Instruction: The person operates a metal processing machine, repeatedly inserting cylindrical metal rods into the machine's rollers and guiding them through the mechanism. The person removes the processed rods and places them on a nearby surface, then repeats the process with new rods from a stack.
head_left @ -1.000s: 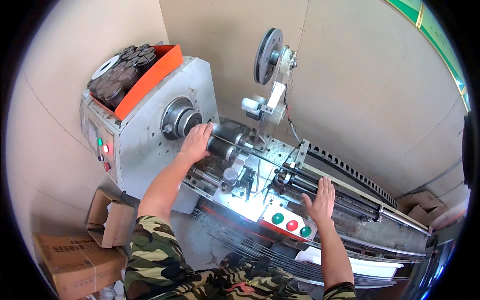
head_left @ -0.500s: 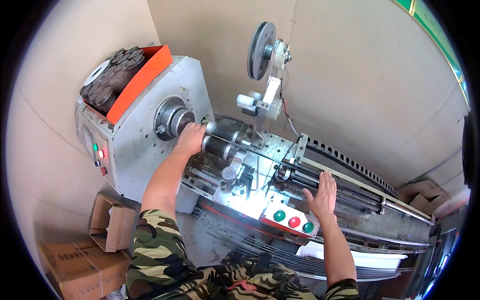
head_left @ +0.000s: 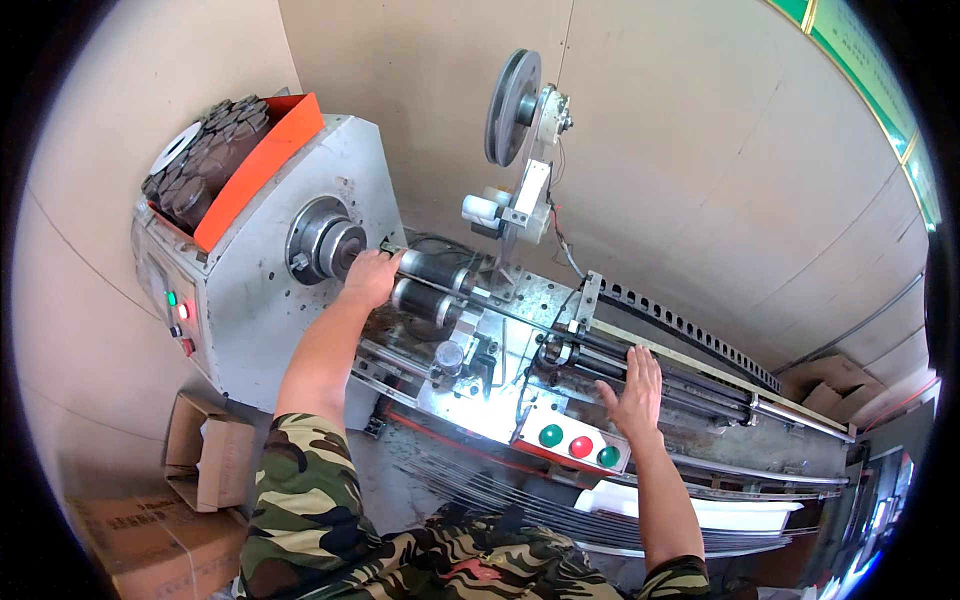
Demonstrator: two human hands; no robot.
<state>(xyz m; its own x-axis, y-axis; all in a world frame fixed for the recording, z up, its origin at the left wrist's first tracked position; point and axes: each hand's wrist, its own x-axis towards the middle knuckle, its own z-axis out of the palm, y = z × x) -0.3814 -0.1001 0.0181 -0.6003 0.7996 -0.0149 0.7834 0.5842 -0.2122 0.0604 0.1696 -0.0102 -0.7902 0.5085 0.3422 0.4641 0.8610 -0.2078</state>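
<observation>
A grey machine housing (head_left: 262, 300) with a round metal chuck (head_left: 325, 246) stands at the left. My left hand (head_left: 370, 277) rests closed against the end of two dark cylinders (head_left: 430, 285) right beside the chuck; whether it grips something is not clear. My right hand (head_left: 634, 385) lies flat with fingers spread on the dark rods of the carriage (head_left: 690, 375), just above a small panel with green and red round buttons (head_left: 580, 446).
An orange tray (head_left: 262, 165) of dark round parts sits on top of the housing. A grooved pulley wheel (head_left: 511, 106) rises on a post behind. Cardboard boxes (head_left: 150, 535) lie lower left, a white tray (head_left: 700, 510) lower right, long metal rods in front.
My left hand has slid left along the cylinders to the chuck. The right hand has stayed on the carriage rods. The view has shifted slightly.
</observation>
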